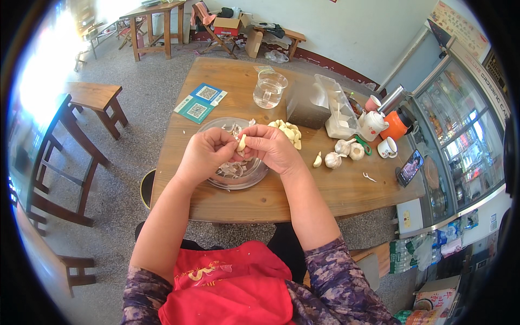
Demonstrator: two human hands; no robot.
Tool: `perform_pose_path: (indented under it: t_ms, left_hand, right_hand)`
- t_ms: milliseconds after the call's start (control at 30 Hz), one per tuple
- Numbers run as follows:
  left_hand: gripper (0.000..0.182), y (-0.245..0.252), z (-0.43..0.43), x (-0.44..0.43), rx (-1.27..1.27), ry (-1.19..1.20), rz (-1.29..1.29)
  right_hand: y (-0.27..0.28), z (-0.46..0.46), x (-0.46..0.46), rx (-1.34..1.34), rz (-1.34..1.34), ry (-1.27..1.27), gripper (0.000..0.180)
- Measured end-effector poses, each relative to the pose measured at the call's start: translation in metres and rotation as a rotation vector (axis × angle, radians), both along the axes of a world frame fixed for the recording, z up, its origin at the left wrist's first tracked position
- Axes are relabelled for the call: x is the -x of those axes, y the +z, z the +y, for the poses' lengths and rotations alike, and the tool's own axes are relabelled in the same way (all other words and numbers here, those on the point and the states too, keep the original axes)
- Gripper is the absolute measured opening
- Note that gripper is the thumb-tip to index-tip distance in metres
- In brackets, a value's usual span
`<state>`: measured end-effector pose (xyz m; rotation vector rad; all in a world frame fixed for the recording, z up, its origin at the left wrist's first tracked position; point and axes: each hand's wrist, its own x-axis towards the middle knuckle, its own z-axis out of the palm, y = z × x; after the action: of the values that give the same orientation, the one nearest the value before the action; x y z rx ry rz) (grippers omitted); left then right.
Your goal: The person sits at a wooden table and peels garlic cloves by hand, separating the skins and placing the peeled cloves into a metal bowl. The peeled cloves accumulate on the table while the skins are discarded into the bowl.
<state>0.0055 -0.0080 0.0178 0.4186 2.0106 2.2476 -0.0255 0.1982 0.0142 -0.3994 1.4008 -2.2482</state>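
Observation:
A garlic clove [242, 143] is held between the fingertips of my left hand [209, 152] and my right hand [270, 147], above a clear round plastic tray [243, 185]. Papery garlic skins [232, 170] lie in the tray. Just beyond my right hand is a pile of peeled cloves [291, 132] on the wooden table. Farther right sit several whole garlic bulbs [333, 160] and one loose clove [317, 160].
A glass pitcher of water [269, 90], a dark box [308, 105] and a clear plastic container [340, 122] stand at the back of the table [243, 209]. On the right are a white teapot [371, 125], an enamel mug [387, 147] and a propped phone [410, 167].

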Motion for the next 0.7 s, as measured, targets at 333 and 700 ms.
perform_pose_path:
  t_ms: [333, 700]
  left_hand:
    - [0.005, -0.0044, 0.004, -0.0025, 0.047, 0.037, 0.076]
    - [0.008, -0.0038, 0.0067, -0.0043, -0.076, 0.035, 0.055]
  right_hand:
    - [0.0003, 0.0004, 0.0005, -0.031, -0.01, -0.033, 0.017]
    - [-0.0019, 0.0009, 0.0023, -0.005, -0.04, -0.043, 0.016]
